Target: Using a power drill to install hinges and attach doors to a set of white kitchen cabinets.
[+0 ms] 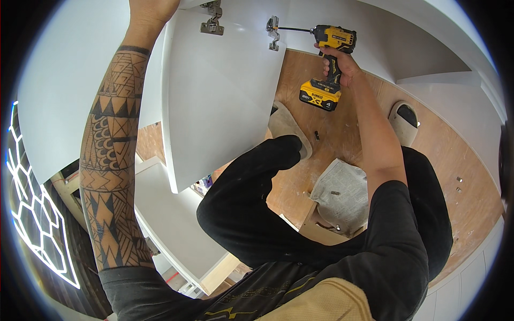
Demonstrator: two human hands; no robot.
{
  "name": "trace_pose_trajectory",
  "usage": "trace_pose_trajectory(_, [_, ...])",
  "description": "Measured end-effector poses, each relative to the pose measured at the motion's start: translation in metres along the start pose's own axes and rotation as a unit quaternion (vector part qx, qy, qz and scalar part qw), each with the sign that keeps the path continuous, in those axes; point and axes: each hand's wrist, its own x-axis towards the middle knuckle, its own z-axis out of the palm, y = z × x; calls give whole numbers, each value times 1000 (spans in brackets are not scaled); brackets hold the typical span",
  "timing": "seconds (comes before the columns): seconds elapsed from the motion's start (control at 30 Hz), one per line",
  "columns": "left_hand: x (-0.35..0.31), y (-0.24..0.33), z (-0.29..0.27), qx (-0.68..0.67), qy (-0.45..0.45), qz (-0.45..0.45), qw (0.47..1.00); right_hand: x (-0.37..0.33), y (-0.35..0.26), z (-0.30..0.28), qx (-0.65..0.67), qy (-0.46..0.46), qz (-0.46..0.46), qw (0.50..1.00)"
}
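Holding one drill [334, 38] (two hinges [212, 25] nearby) is the right hand [345, 65].

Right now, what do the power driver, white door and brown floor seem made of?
Power driver: likely matte plastic, by its moulded casing. White door: perhaps laminated or painted board, smooth, softly glossy. Brown floor: dull, possibly plywood; streaky grain.

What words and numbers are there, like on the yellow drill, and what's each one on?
I won't copy out words or numbers, but I see print here:
Yellow-and-black battery of the power driver in the right hand: pale marks.
Driver's side: a label, too small to read.
Dark shirt: yellow print, too blurred.
Grey sheet: faint marks, too small to tell.
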Motion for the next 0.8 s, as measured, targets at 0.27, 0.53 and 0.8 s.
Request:
trace_pose_trajectory(0.27, [5,-15,7,-26,-9,-16,999,-2,-2,-6,5,27,5,1000])
trace_pose_trajectory(0.53, [60,-116,94,17,39,70,997,-7,-2,5,45,80,59,994])
trace_pose_trajectory(0.8, [-9,-122,229,-12,145,-101,984,-28,-19,7,147,130,139,971])
